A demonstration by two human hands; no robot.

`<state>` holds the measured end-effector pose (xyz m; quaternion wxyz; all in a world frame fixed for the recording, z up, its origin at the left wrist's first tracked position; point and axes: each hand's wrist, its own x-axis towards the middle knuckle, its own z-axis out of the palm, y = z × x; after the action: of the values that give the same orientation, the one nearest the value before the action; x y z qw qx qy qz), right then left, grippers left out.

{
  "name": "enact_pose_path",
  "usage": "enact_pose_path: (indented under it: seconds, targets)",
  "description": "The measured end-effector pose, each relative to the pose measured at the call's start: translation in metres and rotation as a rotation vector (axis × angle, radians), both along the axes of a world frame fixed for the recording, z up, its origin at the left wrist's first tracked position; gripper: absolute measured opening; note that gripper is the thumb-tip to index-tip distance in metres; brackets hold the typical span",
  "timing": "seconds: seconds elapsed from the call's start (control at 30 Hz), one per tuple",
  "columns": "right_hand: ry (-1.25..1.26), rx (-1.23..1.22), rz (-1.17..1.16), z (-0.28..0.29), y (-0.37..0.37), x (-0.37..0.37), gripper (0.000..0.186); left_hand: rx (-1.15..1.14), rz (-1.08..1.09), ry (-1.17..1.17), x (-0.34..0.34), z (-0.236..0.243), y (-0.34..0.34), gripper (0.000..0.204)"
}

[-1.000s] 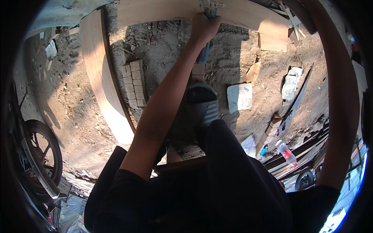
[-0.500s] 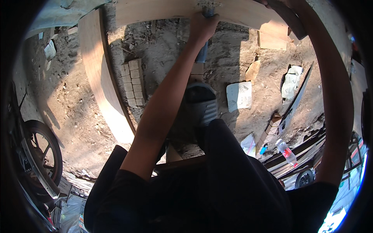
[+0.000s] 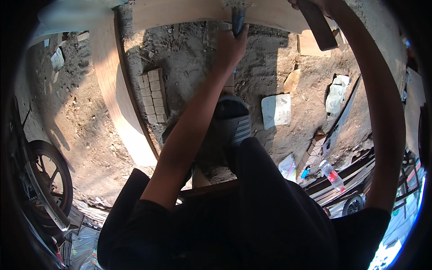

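My left hand (image 3: 230, 46) grips an upright blue-grey metal tool (image 3: 237, 18), its upper end at a splintered spot on a pale wooden board (image 3: 180, 11) spanning the top of the view. At the upper right, my right hand (image 3: 323, 9) holds a dark rectangular block (image 3: 317, 28), tilted and overlapping the board's right part. My sandalled foot (image 3: 231, 119) rests below the left hand, over a small wooden piece (image 3: 228, 83) that is partly hidden.
A long plank (image 3: 114, 85) lies left of stacked small blocks (image 3: 153, 94). A motorcycle wheel (image 3: 49, 171) stands at left. Paper scraps (image 3: 275, 110), a plastic bottle (image 3: 332, 176), more small blocks (image 3: 310, 153) and dark strips lie on the dirt to the right.
My left hand has shifted slightly down, exposing more of the metal tool above it. My right hand has moved left, bringing the dark block further into view, lower over the board.
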<state>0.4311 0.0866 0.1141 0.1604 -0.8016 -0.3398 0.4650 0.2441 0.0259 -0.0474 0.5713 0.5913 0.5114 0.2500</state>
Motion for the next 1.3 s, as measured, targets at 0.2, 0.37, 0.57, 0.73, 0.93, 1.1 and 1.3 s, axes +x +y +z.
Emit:
enact_pose_path:
  seconds: [0.2,0.37,0.57,0.73,0.93,1.1,1.3]
  targets:
    - [-0.155,-0.306,0.577,0.023,0.006,-0.036,0.025,-0.304,0.022,-0.037,-0.012,-0.034,0.006,0.041]
    - [-0.145,-0.023,0.352,-0.002,0.024,-0.009,0.022,-0.306,0.049,-0.071,-0.013,-0.026,0.006,0.038]
    - [-0.048,-0.099,0.323,0.013,-0.006,-0.046,0.021,-0.257,0.019,0.03,-0.015,-0.039,0.009,0.033]
    - [-0.119,-0.296,0.6,0.023,0.015,-0.027,0.027,-0.281,0.047,-0.096,-0.016,-0.04,0.001,0.036]
    - [0.055,0.066,0.087,-0.026,0.019,-0.02,0.024,-0.373,0.065,-0.119,-0.016,-0.021,0.004,0.036]
    - [-0.363,-0.582,0.805,0.029,0.025,-0.044,0.026,-0.354,-0.005,-0.081,-0.014,-0.029,0.0,0.032]
    - [-0.136,-0.058,0.402,0.011,0.027,-0.016,0.031,-0.497,0.017,-0.229,-0.023,-0.016,0.0,0.032]
